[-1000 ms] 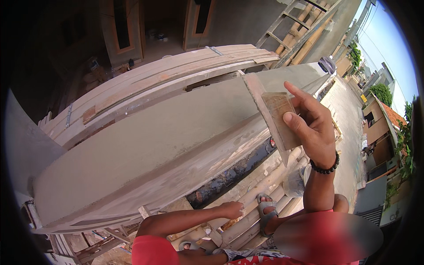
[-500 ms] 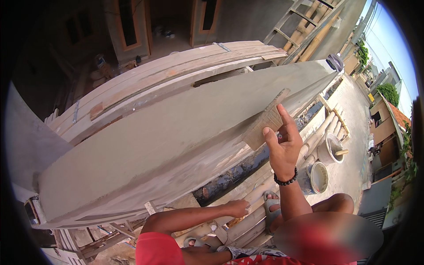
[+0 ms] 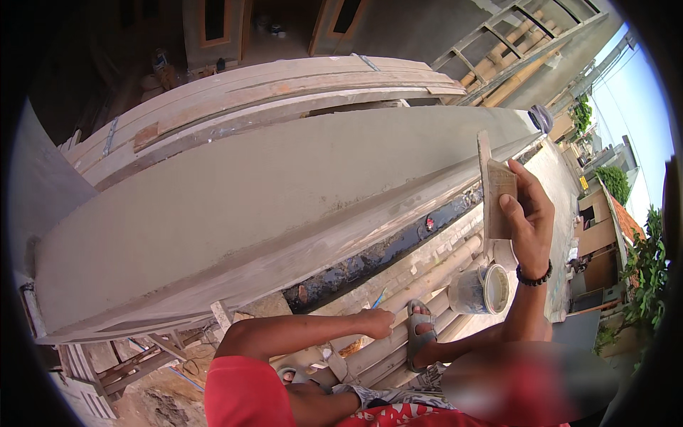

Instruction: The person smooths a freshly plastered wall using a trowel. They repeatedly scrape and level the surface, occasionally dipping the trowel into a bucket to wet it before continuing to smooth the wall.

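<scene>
My right hand (image 3: 532,220), with a dark beaded bracelet at its wrist, grips a wooden plastering float (image 3: 485,188). Its board is seen nearly edge-on, raised above the right part of the wall's outer edge. A long low wall with smooth grey plaster (image 3: 235,178) stretches across in front of me, its plaster looking damp. My left hand (image 3: 376,323) is closed low down, above bamboo poles near my sandalled foot. What it holds, if anything, is hidden; a thin blue piece (image 3: 379,297) shows just beyond it.
Wooden planks (image 3: 284,85) lie behind the wall. A dark, wet-looking gutter (image 3: 370,263) runs along its foot. Bamboo poles (image 3: 434,281) and a bucket (image 3: 469,290) are at the right. A ladder (image 3: 509,43) leans at the far right, beside the lane.
My right hand has moved the float to the right, off the plaster's edge, and turned it more upright. My left hand remains low and closed. The view has shifted somewhat.
</scene>
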A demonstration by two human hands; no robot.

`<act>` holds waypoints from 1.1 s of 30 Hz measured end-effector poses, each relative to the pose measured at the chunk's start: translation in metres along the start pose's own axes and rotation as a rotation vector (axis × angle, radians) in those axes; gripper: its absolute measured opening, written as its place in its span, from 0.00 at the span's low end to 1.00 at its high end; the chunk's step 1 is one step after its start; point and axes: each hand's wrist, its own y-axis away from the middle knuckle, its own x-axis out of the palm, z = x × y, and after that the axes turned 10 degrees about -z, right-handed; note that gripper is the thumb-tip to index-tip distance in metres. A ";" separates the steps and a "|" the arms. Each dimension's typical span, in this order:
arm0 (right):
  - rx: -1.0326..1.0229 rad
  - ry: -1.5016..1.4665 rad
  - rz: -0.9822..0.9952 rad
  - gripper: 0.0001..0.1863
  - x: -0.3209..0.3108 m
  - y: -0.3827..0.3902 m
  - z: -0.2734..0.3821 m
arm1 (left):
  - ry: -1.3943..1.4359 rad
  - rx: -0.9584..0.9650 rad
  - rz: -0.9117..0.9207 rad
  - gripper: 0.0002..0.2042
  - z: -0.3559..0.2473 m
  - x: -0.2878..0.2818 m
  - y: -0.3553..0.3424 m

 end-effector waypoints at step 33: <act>0.074 -0.120 -0.181 0.30 0.029 0.006 -0.045 | 0.011 -0.041 0.029 0.21 0.010 -0.009 0.001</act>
